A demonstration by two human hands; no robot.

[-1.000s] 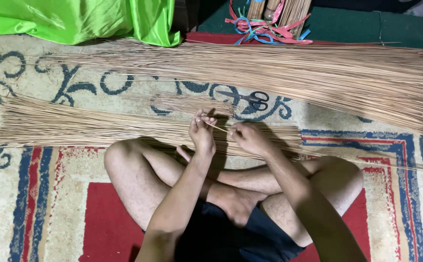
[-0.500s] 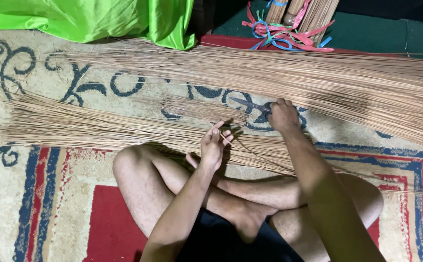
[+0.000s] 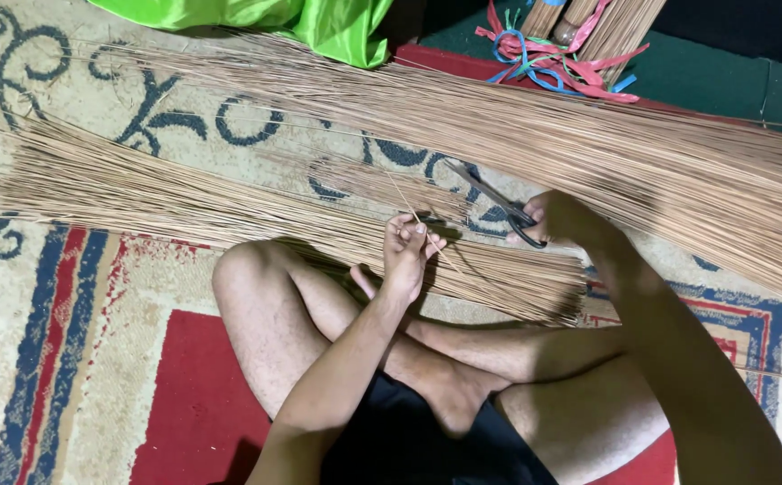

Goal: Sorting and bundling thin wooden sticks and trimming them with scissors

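Note:
I sit cross-legged on a patterned carpet [image 3: 68, 359]. My left hand [image 3: 409, 251] pinches a thin tan stick [image 3: 422, 229] above my knees. My right hand [image 3: 557, 220] grips the handles of dark scissors [image 3: 490, 202], whose blades point up and to the left. A long flat bundle of thin sticks [image 3: 184, 202] lies across the carpet just beyond my legs, under both hands. A larger pile of the same sticks [image 3: 588, 153] stretches across the carpet farther away.
Bright green cloth [image 3: 274, 18] lies at the top edge. Tied stick bundles with pink, blue and red ribbons [image 3: 562, 63] stand at the top right on a dark green surface.
My right hand reached out to the right, away from the stick in my left hand, and now holds scissors. My left hand kept hold of the stick.

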